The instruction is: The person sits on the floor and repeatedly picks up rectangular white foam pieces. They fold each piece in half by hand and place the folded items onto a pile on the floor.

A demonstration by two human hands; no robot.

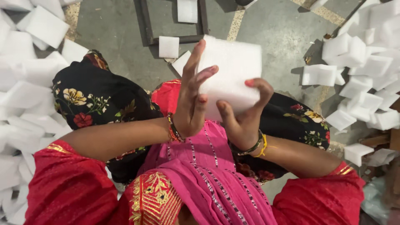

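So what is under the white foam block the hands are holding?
Beneath the white foam block held by the left hand and right hand lie red cloth and grey floor. Whatever sits directly behind the block is covered.

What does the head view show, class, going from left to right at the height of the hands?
Left foam pile → left hand → foam block held in both hands → right hand → right foam pile.
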